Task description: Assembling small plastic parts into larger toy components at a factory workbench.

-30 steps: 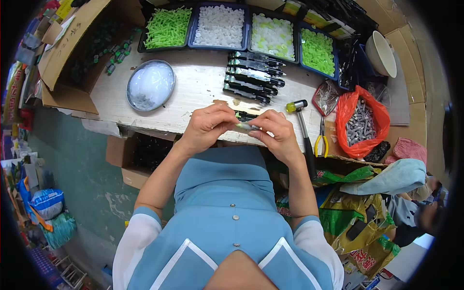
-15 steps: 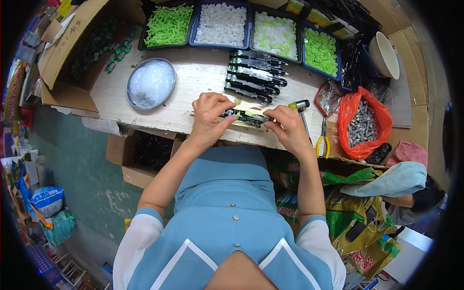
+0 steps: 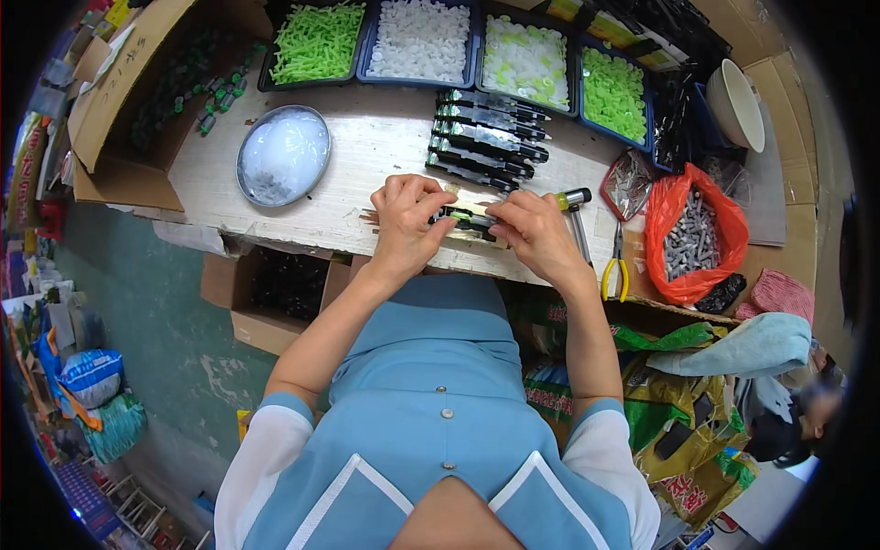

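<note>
Left fingers (image 3: 431,196) and right fingers (image 3: 510,214) pinch opposite ends of the black-and-green piece (image 3: 469,219) near the front of the worktop (image 3: 376,147); uneven pressure could tilt it, causing it to slip overboard

Bright tabletop (image 3: 376,137), shadow beneath, bowed edges (corners black)

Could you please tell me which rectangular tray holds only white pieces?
The second tray from the left; the first tray and fourth tray hold green, the third tray mixes white and green.
</note>
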Available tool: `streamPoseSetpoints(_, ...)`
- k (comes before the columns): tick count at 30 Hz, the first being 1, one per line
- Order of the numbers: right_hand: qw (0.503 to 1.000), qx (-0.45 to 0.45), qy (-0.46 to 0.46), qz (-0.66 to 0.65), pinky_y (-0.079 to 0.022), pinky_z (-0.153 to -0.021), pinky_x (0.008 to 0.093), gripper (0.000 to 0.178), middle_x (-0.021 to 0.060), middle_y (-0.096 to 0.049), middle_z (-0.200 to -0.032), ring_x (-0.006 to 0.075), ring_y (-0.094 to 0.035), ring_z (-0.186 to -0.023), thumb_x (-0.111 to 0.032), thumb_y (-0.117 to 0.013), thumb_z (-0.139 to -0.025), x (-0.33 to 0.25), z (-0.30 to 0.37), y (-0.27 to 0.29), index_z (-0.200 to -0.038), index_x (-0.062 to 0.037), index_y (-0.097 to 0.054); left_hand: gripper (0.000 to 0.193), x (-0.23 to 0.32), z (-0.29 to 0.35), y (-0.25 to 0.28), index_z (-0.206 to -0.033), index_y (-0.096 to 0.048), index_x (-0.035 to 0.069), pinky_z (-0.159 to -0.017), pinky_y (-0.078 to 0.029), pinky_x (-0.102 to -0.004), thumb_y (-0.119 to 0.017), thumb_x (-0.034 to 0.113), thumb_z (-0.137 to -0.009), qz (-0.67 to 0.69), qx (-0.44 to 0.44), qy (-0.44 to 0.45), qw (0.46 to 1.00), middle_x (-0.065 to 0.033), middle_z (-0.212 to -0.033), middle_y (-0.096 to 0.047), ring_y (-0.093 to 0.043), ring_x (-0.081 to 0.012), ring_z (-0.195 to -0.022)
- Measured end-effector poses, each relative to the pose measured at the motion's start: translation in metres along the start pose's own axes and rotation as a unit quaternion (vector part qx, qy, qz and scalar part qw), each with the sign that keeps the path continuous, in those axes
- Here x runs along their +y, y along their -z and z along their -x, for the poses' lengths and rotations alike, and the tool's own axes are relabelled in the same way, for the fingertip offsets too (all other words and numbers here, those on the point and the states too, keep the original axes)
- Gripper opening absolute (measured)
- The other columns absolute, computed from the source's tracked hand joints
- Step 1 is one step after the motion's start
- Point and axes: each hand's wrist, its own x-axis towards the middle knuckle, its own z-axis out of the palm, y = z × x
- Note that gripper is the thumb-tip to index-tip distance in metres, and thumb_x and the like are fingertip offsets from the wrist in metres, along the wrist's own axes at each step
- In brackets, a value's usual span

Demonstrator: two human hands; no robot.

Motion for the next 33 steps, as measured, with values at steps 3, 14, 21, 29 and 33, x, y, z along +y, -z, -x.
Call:
streamPoseSetpoints(3, 1.0, -0.006, 0.004, 0.01, -0.034, -0.069, 0.0337, 0.018, 0.0049, -0.055, -0.078, 0.022, -0.053, -0.077, -0.011, -0.065, -0.073, 0.0, -0.002, -0.001, -0.091, -0.0064, -0.062, 0.028, 0.0, 0.0, 0.0, -0.091, -0.065, 0.01, -0.082, -0.027, -0.0335, -0.071, 0.012, -0.064, 0.002, -0.002, 0.001, 1.0, -0.0004, -0.092, -0.056, -0.044, -0.0189, -0.096)
streamPoseSetpoints(14, 1.0, -0.02, 0.014, 0.017, -0.032, -0.07, 0.034, 0.017, 0.0039, -0.054, -0.078, 0.0209, -0.052, -0.08, -0.007, -0.064, -0.072, 0.0, -0.002, -0.001, -0.088, -0.0092, -0.061, 0.023, -0.001, 0.0, -0.002, -0.086, -0.064, 0.01, -0.079, -0.028, -0.0323, -0.071, 0.011, -0.064, 0.007, 0.008, -0.011, 1.0, -0.0001, -0.087, -0.054, -0.044, -0.0182, -0.091)
streamPoseSetpoints(21, 0.999, -0.025, 0.027, 0.037, -0.033, -0.069, 0.033, 0.019, 0.0037, -0.052, -0.079, 0.0202, -0.051, -0.079, -0.01, -0.065, -0.072, -0.002, -0.001, -0.002, -0.091, -0.0088, -0.061, 0.013, -0.001, 0.004, -0.002, -0.076, -0.065, 0.012, -0.078, -0.028, -0.0331, -0.07, 0.009, -0.064, -0.003, 0.029, -0.052, 0.998, 0.0009, -0.084, -0.054, -0.045, -0.0182, -0.089)
streamPoseSetpoints(29, 0.998, 0.031, 0.028, 0.037, -0.032, -0.07, 0.0337, 0.019, 0.0032, -0.054, -0.082, 0.0202, -0.051, -0.081, -0.004, -0.061, -0.07, 0.002, 0.009, -0.009, -0.088, -0.0092, -0.06, 0.009, -0.001, 0.004, -0.003, -0.071, -0.063, 0.012, -0.077, -0.028, -0.0342, -0.069, 0.008, -0.065, -0.045, 0.03, -0.078, 0.995, 0.0009, -0.084, -0.054, -0.046, -0.0189, -0.088)
streamPoseSetpoints(33, 0.984, 0.077, 0.102, 0.123, -0.033, -0.07, 0.0328, 0.022, 0.0011, -0.054, -0.083, 0.0184, -0.05, -0.08, -0.004, -0.059, -0.066, 0.005, 0.014, -0.014, -0.088, -0.0106, -0.06, 0.008, 0.001, 0.001, -0.004, -0.07, -0.062, 0.011, -0.077, -0.028, -0.0341, -0.069, 0.008, -0.065, -0.056, 0.024, -0.074, 0.995, 0.0009, -0.084, -0.054, -0.046, -0.019, -0.088)
